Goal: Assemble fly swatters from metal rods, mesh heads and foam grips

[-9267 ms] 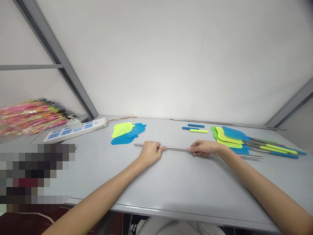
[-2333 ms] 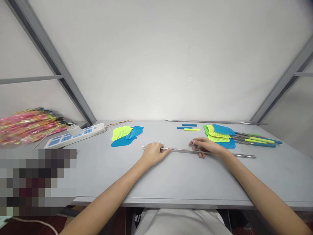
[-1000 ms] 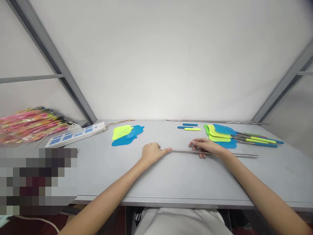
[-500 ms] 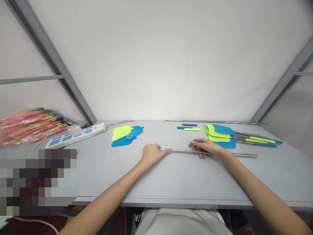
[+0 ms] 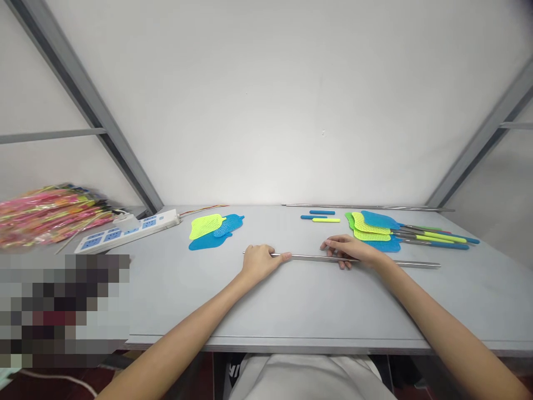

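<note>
Metal rod [image 5: 310,257] — slim, silvery, straight — runs through the left hand [image 5: 259,263].

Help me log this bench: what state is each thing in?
Left hand: closed on the rod.
Right hand: fingers partly curled by the rod; grip unclear.
Rod: held near one end, partly hidden.
Swatters: assembled, stacked, heads overlapping.
Loose heads: three, overlapping, unfitted.
Grips: three, loose.
Wall rods: lying flat, count unclear.
Power strip: plug in; power unclear.
Bundle: clear-wrapped, blurred.
</note>
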Tool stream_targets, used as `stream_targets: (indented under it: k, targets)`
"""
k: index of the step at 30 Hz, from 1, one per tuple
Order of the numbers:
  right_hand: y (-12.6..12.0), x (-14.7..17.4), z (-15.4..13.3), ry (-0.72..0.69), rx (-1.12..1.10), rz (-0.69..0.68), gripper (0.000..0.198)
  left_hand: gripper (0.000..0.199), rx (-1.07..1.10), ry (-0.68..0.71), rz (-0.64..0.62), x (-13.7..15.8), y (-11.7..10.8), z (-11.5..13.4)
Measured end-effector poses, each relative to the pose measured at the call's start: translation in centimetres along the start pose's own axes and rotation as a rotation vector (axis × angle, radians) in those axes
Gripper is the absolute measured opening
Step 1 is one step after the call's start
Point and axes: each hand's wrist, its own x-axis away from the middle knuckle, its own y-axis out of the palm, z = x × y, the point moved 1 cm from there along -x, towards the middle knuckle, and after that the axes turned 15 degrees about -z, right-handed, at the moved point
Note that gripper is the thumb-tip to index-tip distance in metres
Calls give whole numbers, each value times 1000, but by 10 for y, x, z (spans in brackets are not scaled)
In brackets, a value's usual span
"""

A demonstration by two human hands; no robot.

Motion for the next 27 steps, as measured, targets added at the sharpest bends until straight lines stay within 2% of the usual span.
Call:
stream_targets:
  k: [14,27]
  targets:
    - [-1,1,2,-7,-7,-7,29,56,-34,123,62,1,5,3]
    - [-5,-3,9,-20,-47,-9,31,53,-90,113,62,6,7,12]
